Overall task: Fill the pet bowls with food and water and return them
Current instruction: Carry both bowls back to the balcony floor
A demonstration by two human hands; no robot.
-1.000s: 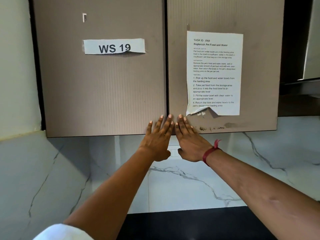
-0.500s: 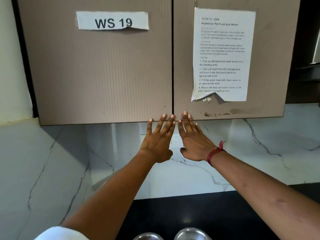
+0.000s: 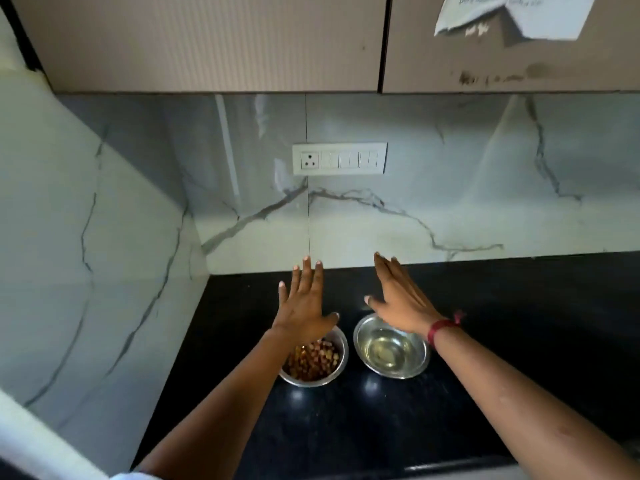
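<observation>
Two steel bowls stand side by side on the black counter (image 3: 519, 341). The left bowl (image 3: 337, 365) holds brown and pale food pieces; my left arm covers part of it. The right bowl (image 3: 391, 355) holds a little clear water. My left hand (image 3: 304, 306) hovers flat above the food bowl's far side, fingers spread and holding nothing. My right hand (image 3: 401, 299) hovers above the water bowl's far rim, fingers extended, also holding nothing. A red thread circles my right wrist.
A marble backsplash (image 3: 450, 188) rises behind the counter, with a white switch and socket panel (image 3: 339, 159). A marble side wall (image 3: 86, 237) closes the left. Beige cabinet doors (image 3: 207, 39) hang overhead, with a torn paper sheet (image 3: 512, 15) on the right one.
My view has tipped down from the cabinet doors to the counter. Both hands have dropped from the cabinet's lower edge to above the two bowls, which have come fully into view.
</observation>
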